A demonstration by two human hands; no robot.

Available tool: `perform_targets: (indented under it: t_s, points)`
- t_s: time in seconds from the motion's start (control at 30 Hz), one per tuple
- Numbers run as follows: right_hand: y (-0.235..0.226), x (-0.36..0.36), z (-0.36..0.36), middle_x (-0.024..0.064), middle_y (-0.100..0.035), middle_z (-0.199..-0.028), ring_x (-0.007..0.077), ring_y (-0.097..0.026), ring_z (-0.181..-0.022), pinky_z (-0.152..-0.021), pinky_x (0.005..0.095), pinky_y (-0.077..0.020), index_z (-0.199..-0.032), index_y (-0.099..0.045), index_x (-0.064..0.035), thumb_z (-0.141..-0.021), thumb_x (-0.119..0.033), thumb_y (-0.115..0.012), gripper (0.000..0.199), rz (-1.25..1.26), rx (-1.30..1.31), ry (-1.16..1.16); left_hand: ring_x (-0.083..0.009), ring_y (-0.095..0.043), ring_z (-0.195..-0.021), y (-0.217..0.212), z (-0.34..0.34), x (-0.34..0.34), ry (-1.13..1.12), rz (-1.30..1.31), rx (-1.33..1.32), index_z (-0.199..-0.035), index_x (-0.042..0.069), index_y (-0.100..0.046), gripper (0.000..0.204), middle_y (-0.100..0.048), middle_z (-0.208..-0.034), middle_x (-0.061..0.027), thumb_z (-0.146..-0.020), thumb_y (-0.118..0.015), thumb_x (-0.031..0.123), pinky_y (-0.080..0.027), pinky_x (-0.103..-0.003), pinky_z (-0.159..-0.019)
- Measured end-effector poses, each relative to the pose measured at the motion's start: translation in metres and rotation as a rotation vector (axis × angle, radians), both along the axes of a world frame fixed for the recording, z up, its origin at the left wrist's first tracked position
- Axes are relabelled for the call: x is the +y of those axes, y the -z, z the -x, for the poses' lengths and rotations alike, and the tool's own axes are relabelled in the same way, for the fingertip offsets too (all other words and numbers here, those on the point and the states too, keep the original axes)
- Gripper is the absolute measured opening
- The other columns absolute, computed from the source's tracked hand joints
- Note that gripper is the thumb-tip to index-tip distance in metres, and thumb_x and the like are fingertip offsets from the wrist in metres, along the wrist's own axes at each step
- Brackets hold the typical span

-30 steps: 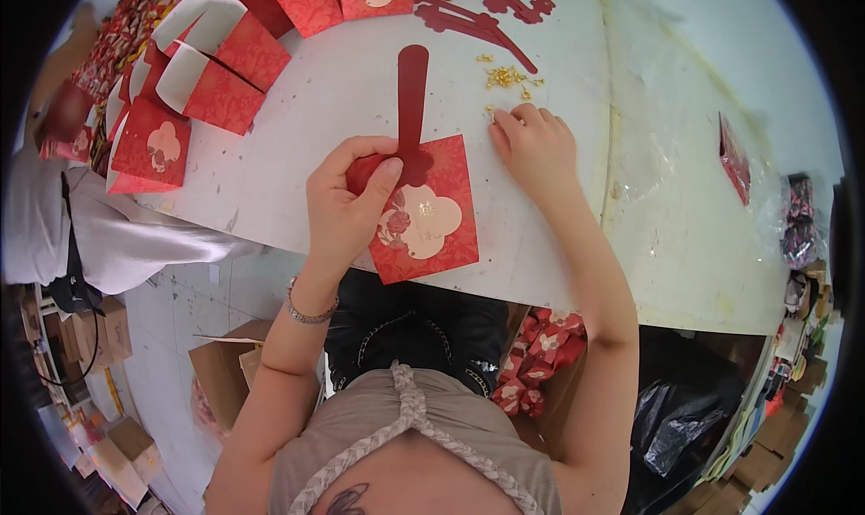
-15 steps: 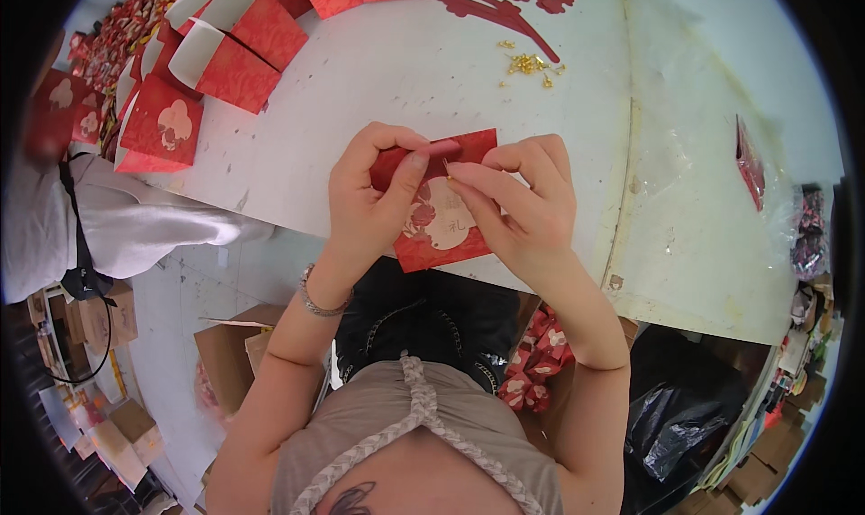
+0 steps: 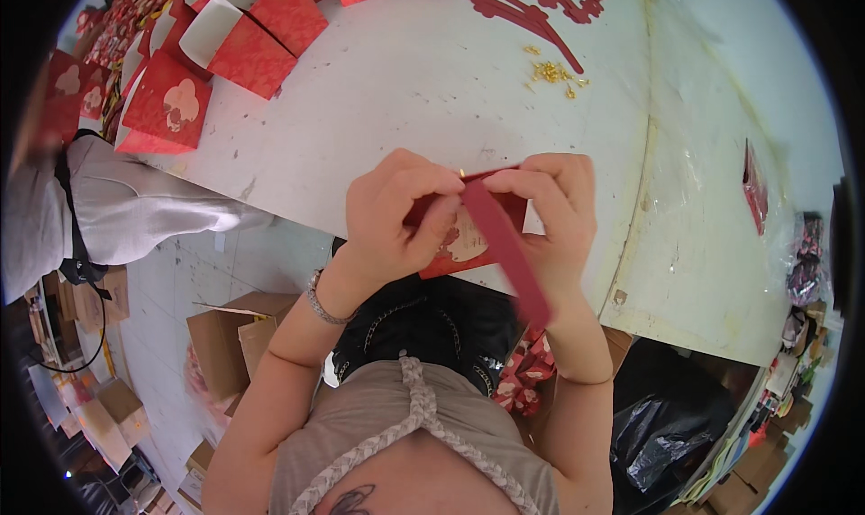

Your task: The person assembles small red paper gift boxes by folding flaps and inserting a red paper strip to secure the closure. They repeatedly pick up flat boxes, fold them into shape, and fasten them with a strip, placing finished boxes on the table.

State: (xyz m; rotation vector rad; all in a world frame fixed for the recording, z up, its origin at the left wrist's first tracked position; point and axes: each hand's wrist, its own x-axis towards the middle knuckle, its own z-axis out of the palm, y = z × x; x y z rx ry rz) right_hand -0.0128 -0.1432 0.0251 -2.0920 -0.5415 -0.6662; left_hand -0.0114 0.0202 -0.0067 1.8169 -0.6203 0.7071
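You have one view only, from the left of two fisheye cameras on your head, facing steeply down over your chest at the white table [image 3: 405, 91]. It sits close, your hands [image 3: 396, 218] near centre. The rim bends and darkens, so the floor boxes [image 3: 225, 335] are probably nearer than they look.

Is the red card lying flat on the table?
No, both hands, left and right, hold the red card raised above the table.
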Motion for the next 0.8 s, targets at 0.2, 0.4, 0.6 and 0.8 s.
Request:
perform_targets:
  t_s: [0.2, 0.4, 0.6, 0.8]
  points:
    - [-0.007, -0.001, -0.001, 0.0036, -0.063, -0.081, 0.0212, -0.058, -0.076, -0.072, 0.0318, -0.0437, -0.082, -0.062, -0.0076, -0.066, -0.003, -0.075, 0.02, -0.08, 0.306, -0.159, -0.019, -0.062, -0.059, -0.011, -0.002, 0.0, -0.067, -0.046, 0.009, -0.094, 0.003, -0.06, 0.025, -0.063, -0.075, -0.0083, -0.072, -0.072, 0.003, -0.047, -0.028, -0.049]
    - [0.003, -0.008, -0.008, 0.004, -0.061, -0.074, 0.0226, -0.058, -0.07, -0.068, 0.0327, -0.0446, -0.077, -0.061, -0.0062, -0.066, -0.004, -0.075, 0.019, -0.073, 0.133, -0.221, -0.0198, -0.063, -0.073, -0.061, -0.009, 0.0, -0.041, -0.313, 0.304, -0.095, 0.003, -0.064, 0.02, -0.065, -0.091, -0.0084, -0.076, -0.066, -0.004, -0.049, -0.029, -0.063]
    - [0.004, -0.011, -0.003, 0.0046, -0.061, -0.077, 0.0239, -0.057, -0.072, -0.071, 0.0356, -0.0442, -0.078, -0.06, -0.0063, -0.065, -0.004, -0.074, 0.019, -0.056, 0.049, -0.32, -0.023, -0.061, -0.074, -0.08, -0.05, 0.016, 0.254, -0.691, 0.169, -0.096, 0.005, -0.068, 0.028, -0.064, -0.085, -0.0092, -0.072, -0.06, -0.008, -0.048, -0.03, -0.064]
    - [0.005, -0.012, -0.001, 0.0045, -0.063, -0.078, 0.0244, -0.056, -0.072, -0.071, 0.0368, -0.045, -0.078, -0.059, -0.0065, -0.066, -0.003, -0.076, 0.021, -0.077, -0.007, -0.335, -0.0172, -0.064, -0.077, -0.072, -0.034, 0.019, 0.222, -0.418, 0.535, -0.089, -0.001, -0.067, 0.017, -0.067, -0.085, -0.0097, -0.078, -0.057, -0.009, -0.051, -0.026, -0.069]
